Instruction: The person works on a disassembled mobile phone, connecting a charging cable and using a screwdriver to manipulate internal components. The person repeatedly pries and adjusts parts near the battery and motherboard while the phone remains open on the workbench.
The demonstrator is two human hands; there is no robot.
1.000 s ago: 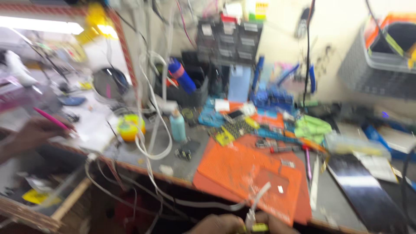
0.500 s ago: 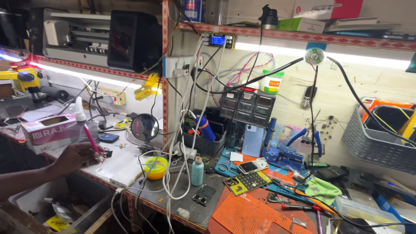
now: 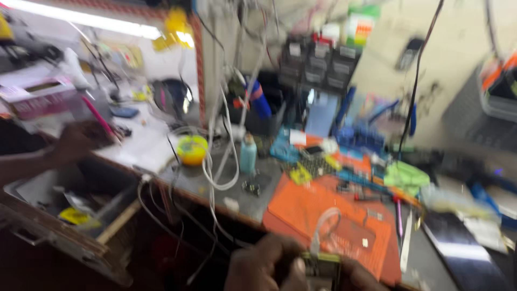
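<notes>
A small green-and-yellow part (image 3: 322,260) sits at the near edge of the bench, pinched between the person's left hand (image 3: 266,267) and right hand (image 3: 358,277), both closed on it. It is held low over the orange work mat (image 3: 301,207), seemingly for close work. A co-worker's hand (image 3: 81,141) at far left grips a pink tool (image 3: 98,117).

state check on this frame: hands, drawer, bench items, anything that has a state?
left hand: closed on a small part at the bottom edge, part too blurred to name
right hand: barely in frame, touching that part, grip unclear
orange mat: flat on the bench
drawer: pulled open, clutter inside
teal bottle: upright, capped
yellow round container: upright
co-worker's hand: holds a pink tool
</notes>
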